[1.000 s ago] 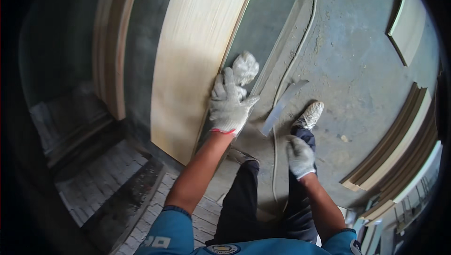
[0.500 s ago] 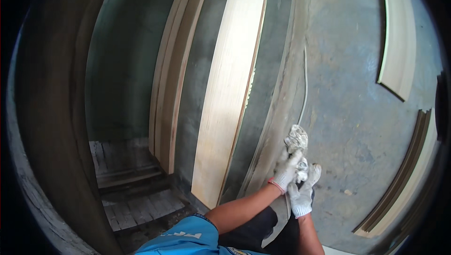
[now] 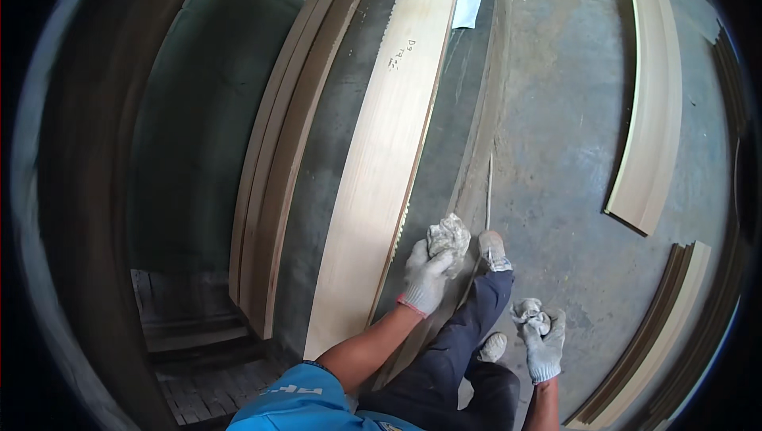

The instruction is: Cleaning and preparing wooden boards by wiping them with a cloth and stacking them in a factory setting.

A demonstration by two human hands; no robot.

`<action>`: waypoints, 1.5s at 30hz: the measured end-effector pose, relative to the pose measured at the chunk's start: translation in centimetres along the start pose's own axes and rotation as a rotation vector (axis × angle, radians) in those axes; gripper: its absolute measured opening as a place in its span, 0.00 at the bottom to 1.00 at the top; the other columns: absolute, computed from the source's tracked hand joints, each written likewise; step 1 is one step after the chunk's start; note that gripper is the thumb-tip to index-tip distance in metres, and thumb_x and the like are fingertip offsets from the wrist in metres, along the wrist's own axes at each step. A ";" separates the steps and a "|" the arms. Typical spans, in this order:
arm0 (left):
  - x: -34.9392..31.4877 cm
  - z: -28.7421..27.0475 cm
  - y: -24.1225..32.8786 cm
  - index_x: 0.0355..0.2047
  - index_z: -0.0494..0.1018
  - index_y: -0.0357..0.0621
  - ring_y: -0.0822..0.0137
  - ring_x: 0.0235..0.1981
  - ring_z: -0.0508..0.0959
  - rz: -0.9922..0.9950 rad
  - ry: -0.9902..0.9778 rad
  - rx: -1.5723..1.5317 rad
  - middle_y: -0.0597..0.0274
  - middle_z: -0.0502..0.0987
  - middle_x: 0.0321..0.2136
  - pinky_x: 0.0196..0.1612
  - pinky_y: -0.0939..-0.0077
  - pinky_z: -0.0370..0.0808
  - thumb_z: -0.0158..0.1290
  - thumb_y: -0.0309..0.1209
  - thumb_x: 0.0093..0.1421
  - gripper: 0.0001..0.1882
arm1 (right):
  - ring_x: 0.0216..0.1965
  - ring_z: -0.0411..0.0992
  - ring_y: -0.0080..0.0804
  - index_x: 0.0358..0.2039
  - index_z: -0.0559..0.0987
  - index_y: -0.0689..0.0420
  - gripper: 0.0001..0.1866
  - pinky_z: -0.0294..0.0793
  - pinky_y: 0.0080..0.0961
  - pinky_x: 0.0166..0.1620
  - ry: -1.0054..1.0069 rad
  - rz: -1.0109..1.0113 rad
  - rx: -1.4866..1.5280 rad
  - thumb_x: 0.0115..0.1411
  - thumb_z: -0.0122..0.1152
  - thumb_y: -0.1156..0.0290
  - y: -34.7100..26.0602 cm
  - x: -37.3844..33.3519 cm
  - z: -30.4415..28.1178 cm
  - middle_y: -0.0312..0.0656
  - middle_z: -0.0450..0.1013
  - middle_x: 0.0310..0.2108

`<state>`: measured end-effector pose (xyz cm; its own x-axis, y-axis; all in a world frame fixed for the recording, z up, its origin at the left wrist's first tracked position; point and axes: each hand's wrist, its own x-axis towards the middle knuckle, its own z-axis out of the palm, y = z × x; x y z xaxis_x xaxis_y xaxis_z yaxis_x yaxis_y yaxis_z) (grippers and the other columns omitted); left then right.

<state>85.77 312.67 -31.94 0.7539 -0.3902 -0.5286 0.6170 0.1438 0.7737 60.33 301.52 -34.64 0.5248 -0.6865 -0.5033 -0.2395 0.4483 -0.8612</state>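
Our gloved left hand (image 3: pixel 425 276) is closed around a crumpled grey-white rag (image 3: pixel 449 236), pressing it to the right edge of the long pale wooden board (image 3: pixel 389 153). The board lies on the grey concrete floor (image 3: pixel 556 113), its long axis running away from us, far end tipped slightly right. Our gloved right hand (image 3: pixel 544 344) is curled round a small wad of the same stuff (image 3: pixel 530 316), held off the board above the floor. Darker wooden strips (image 3: pixel 282 153) lie just left, parallel.
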 end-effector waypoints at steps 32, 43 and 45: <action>32.2 -30.8 20.6 0.47 0.72 0.41 0.80 0.32 0.73 0.254 1.020 0.289 0.69 0.74 0.32 0.34 0.88 0.71 0.46 0.24 0.65 0.12 | 0.55 0.71 0.34 0.61 0.69 0.61 0.23 0.69 0.27 0.59 -0.815 -1.072 -0.794 0.71 0.51 0.61 -11.7 68.4 58.3 0.47 0.72 0.56; 41.1 -39.2 20.6 0.55 0.73 0.53 0.56 0.52 0.77 -0.114 1.212 1.301 0.54 0.78 0.48 0.55 0.68 0.72 0.48 0.38 0.66 0.18 | 0.58 0.69 0.39 0.60 0.68 0.64 0.25 0.66 0.31 0.62 -0.741 -1.102 -0.929 0.71 0.48 0.58 -9.8 68.0 57.4 0.49 0.70 0.58; 42.5 -36.5 21.3 0.55 0.74 0.50 0.57 0.49 0.78 -0.161 1.098 1.207 0.56 0.80 0.44 0.53 0.69 0.73 0.47 0.36 0.67 0.18 | 0.58 0.69 0.40 0.61 0.68 0.64 0.27 0.66 0.32 0.62 -0.718 -1.140 -0.985 0.71 0.48 0.56 -9.9 68.9 57.1 0.51 0.70 0.58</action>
<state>139.21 332.31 -50.67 0.8181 0.5398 -0.1981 0.5738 -0.7891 0.2193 145.44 282.48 -56.72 0.9566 0.1232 0.2640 0.2615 -0.7625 -0.5918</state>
